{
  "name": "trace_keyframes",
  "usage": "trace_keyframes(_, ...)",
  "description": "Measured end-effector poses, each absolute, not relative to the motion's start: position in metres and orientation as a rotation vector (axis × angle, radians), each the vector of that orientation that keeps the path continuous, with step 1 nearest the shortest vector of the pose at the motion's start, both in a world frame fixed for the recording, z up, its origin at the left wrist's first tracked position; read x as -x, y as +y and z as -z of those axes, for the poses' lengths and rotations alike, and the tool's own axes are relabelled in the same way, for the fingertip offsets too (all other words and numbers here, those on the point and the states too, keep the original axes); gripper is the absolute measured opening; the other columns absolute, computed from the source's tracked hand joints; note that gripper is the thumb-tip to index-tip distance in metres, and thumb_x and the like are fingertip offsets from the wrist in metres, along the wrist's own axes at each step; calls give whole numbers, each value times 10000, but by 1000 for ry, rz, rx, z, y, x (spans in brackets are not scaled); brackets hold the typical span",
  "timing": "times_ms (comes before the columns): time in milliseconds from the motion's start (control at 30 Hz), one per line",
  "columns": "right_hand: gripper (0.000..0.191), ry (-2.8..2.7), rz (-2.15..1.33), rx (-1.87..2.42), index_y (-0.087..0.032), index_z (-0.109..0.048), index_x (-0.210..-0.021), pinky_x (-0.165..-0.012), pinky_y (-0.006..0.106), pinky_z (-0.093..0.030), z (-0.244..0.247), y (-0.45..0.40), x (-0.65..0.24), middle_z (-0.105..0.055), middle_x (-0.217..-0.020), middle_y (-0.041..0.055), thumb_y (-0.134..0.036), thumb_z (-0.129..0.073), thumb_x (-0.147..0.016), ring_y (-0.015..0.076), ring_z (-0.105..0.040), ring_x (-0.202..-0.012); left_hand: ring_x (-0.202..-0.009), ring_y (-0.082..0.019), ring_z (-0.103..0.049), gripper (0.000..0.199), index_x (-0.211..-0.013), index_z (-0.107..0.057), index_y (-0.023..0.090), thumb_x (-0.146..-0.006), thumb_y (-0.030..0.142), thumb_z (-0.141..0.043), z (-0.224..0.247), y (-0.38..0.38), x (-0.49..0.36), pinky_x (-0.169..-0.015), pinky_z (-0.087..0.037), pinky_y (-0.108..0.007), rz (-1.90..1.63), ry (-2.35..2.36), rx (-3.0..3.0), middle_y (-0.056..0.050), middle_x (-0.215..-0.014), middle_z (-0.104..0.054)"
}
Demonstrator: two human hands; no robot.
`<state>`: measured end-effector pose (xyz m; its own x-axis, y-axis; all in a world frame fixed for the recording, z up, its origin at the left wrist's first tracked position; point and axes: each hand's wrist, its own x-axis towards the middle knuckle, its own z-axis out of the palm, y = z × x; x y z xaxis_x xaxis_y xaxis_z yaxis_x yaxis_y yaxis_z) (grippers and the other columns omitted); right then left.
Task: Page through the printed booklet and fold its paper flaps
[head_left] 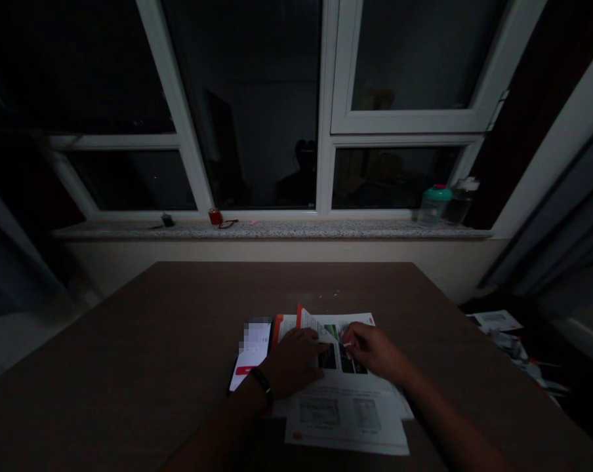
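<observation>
Printed sheets (346, 419) with text and pictures lie on the brown table (129, 341), one corner of a page with a red edge folded up. My left hand (296, 360), with a dark band at the wrist, rests on the sheets, its fingers apart. My right hand (370, 347) is closed in a pinch over the upper right of the sheets, around a small pale piece that looks like paper. Left of the sheets and beside my left hand lies a phone (252, 354) with its screen lit.
Small scraps (328, 294) lie beyond the sheets. On the windowsill (286, 228) stand a red item (215, 216), a small dark bottle (167, 219), a green-lidded bottle (434, 204) and a clear bottle (461, 200). Papers (498, 321) are piled right of the table.
</observation>
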<state>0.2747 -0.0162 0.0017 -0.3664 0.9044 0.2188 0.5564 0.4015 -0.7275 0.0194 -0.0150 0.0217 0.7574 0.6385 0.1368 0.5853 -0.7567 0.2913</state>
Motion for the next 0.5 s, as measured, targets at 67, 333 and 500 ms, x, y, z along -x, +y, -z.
trace_keyframes(67,86,-2022,-779,1232,-189,-602,-835,-576,215,-394,3,-14,-274,-610,-709,-13,-126,-556,-798,131,-543,-631,-1304,-310,-389,545,-1357,-478,305,-846,246,-659,-18,-13,-17,-1094,-293,-512,-329,1000,-2736,-65,-1399,-458)
trace_keyframes(333,92,-1885,-968,1192,-196,-573,-836,-528,196,-359,17,-12,-269,-523,-653,-52,-171,-628,-766,110,-492,-575,-1380,-264,-335,427,-1288,-524,236,-871,161,-574,-13,-8,-16,-1138,-268,-472,-334,1056,-2641,-65,-1482,-417)
trace_keyframes(500,96,-1864,-953,1179,-201,-568,-828,-528,196,-354,18,-17,-255,-514,-637,-60,-198,-645,-772,108,-486,-570,-1394,-296,-299,472,-1263,-543,217,-821,243,-706,-17,-10,-21,-1144,-264,-471,-318,1146,-2621,-82,-1500,-385)
